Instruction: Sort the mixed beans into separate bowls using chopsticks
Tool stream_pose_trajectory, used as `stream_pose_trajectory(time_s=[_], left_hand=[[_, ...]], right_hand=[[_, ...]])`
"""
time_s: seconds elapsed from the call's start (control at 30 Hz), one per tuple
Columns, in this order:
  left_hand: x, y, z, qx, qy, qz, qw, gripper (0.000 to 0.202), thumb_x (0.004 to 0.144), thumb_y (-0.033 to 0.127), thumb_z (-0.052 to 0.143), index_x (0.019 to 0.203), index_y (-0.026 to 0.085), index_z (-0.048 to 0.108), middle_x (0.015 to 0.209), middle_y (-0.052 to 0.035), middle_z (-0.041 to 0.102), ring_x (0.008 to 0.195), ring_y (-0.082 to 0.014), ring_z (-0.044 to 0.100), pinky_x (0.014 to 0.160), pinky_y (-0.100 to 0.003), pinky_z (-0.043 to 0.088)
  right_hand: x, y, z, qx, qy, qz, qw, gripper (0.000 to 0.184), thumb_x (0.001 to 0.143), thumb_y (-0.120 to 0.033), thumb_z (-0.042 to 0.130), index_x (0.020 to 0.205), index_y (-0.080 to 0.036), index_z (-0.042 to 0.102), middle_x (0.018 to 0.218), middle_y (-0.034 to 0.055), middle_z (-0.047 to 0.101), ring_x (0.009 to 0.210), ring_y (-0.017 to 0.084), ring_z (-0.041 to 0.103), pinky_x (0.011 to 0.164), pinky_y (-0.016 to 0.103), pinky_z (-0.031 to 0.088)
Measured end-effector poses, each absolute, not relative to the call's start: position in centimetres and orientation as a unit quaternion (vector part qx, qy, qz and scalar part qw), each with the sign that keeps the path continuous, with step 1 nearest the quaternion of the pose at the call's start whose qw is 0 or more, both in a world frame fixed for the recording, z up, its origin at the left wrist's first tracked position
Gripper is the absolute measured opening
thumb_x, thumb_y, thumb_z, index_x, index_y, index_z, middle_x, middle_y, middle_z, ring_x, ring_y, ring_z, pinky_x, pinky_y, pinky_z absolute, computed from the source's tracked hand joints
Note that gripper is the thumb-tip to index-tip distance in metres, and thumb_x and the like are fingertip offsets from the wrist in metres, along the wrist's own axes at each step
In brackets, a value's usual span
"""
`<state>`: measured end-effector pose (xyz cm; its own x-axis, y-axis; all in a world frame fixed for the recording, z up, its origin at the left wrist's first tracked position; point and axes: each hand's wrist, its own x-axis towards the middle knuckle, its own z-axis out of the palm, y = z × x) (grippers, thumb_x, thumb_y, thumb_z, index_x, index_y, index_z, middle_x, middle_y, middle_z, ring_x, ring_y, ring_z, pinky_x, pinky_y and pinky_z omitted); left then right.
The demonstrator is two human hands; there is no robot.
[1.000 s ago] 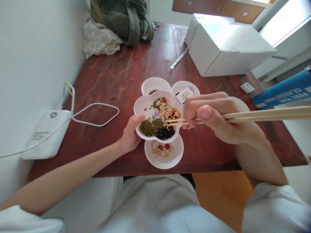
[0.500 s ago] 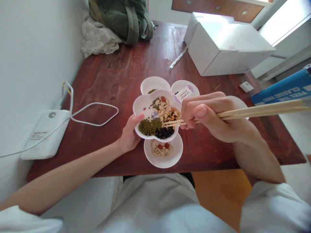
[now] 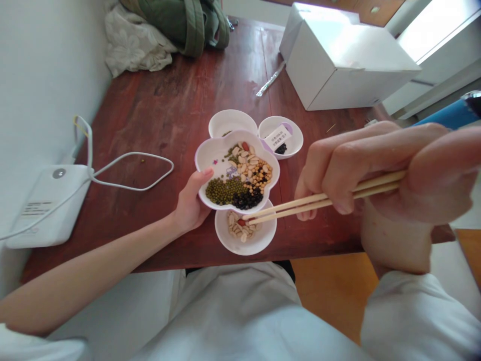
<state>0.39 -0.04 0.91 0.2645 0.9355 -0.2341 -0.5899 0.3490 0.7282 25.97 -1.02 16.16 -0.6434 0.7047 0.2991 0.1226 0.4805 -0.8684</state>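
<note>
My left hand [image 3: 193, 198] grips the left rim of a white flower-shaped dish [image 3: 206, 153], its thumb over the edge. In the dish lie green mung beans [image 3: 223, 191], black beans [image 3: 248, 199], yellow soybeans [image 3: 265, 173] and pale peanuts [image 3: 246, 159]. My right hand [image 3: 361, 165] holds a pair of wooden chopsticks [image 3: 300, 204]. Their tips are over the front white bowl [image 3: 246, 247], at the peanuts [image 3: 236, 228] and a reddish one; whether they pinch anything I cannot tell. Behind the dish stand two more white bowls, the left bowl [image 3: 233, 118] and the right bowl [image 3: 298, 138], which has black beans.
A white box [image 3: 356, 65] stands at the back right, a foil strip [image 3: 270, 80] beside it. At the back left lie a green bag [image 3: 191, 25] and a patterned cloth [image 3: 135, 42]. A white power bank [image 3: 52, 205] with a looped cable [image 3: 150, 155] rests by the wall.
The chopstick tips have moved from the flower-shaped dish down to the front bowl. My right hand has come closer to the camera. The view has shifted slightly; my left hand keeps its hold.
</note>
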Motion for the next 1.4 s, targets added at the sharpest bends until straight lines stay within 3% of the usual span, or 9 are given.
stream_pose_trajectory(time_s=[0.1, 0.27, 0.4, 0.67, 0.9, 1.17, 1.4], left_hand=[[0.3, 0.0, 0.8, 0.264, 0.326, 0.508, 0.752, 0.045, 0.085, 0.049, 0.090, 0.116, 0.016, 0.087, 0.114, -0.0138, 0.092, 0.147, -0.0498, 0.072, 0.125, -0.062, 0.061], [0.2, 0.0, 0.8, 0.256, 0.334, 0.500, 0.756, 0.039, 0.086, 0.049, 0.089, 0.112, 0.020, 0.087, 0.115, -0.0124, 0.092, 0.148, -0.0493, 0.072, 0.122, -0.060, 0.063], [0.2, -0.1, 0.7, 0.265, 0.340, 0.496, 0.754, 0.043, 0.086, 0.054, 0.090, 0.111, 0.019, 0.087, 0.118, -0.0124, 0.092, 0.148, -0.0507, 0.072, 0.124, -0.060, 0.061], [0.1, -0.1, 0.4, 0.260, 0.334, 0.497, 0.758, 0.046, 0.086, 0.055, 0.090, 0.116, 0.020, 0.086, 0.125, -0.0138, 0.091, 0.152, -0.0532, 0.069, 0.126, -0.064, 0.059], [0.1, -0.1, 0.9, 0.250, 0.331, 0.490, 0.767, 0.054, 0.086, 0.050, 0.089, 0.131, 0.021, 0.084, 0.127, -0.0117, 0.091, 0.151, -0.0510, 0.070, 0.123, -0.062, 0.063], [0.5, 0.1, 1.0, 0.251, 0.347, 0.501, 0.752, 0.042, 0.089, 0.044, 0.080, 0.122, 0.018, 0.085, 0.121, -0.0135, 0.091, 0.151, -0.0499, 0.070, 0.123, -0.062, 0.061], [0.4, 0.0, 0.8, 0.257, 0.327, 0.504, 0.757, 0.040, 0.087, 0.050, 0.089, 0.111, 0.018, 0.085, 0.122, -0.0125, 0.092, 0.151, -0.0491, 0.069, 0.130, -0.056, 0.055]], right_hand=[[26.0, -0.5, 15.2, -0.326, -0.752, 0.429, 0.379, 0.078, 0.122, -0.070, 0.029, 0.069, -0.024, 0.063, 0.073, 0.0063, 0.072, 0.070, 0.022, 0.074, 0.061, 0.037, 0.059], [26.2, 0.9, 13.4, -0.289, -0.757, 0.385, 0.443, 0.057, 0.119, -0.056, 0.061, 0.073, -0.025, 0.070, 0.070, 0.0056, 0.068, 0.069, 0.026, 0.067, 0.063, 0.042, 0.053], [26.1, 1.4, 13.1, -0.276, -0.780, 0.368, 0.424, 0.063, 0.122, -0.059, 0.055, 0.073, -0.021, 0.069, 0.071, 0.0059, 0.068, 0.067, 0.022, 0.064, 0.061, 0.036, 0.048], [25.4, 1.5, 12.3, -0.245, -0.812, 0.366, 0.384, 0.059, 0.124, -0.053, 0.052, 0.075, -0.023, 0.064, 0.073, 0.0029, 0.069, 0.070, 0.018, 0.065, 0.073, 0.035, 0.052], [25.6, 2.4, 11.8, -0.229, -0.826, 0.353, 0.374, 0.056, 0.125, -0.050, 0.052, 0.078, -0.023, 0.064, 0.075, 0.0007, 0.069, 0.070, 0.017, 0.065, 0.072, 0.033, 0.051], [25.5, 2.4, 11.8, -0.234, -0.830, 0.360, 0.355, 0.060, 0.126, -0.053, 0.050, 0.077, -0.021, 0.064, 0.075, 0.0004, 0.067, 0.073, 0.015, 0.065, 0.074, 0.031, 0.051], [25.4, 2.2, 11.9, -0.235, -0.831, 0.365, 0.347, 0.061, 0.127, -0.054, 0.048, 0.079, -0.020, 0.063, 0.075, -0.0001, 0.067, 0.073, 0.014, 0.067, 0.071, 0.028, 0.052]])
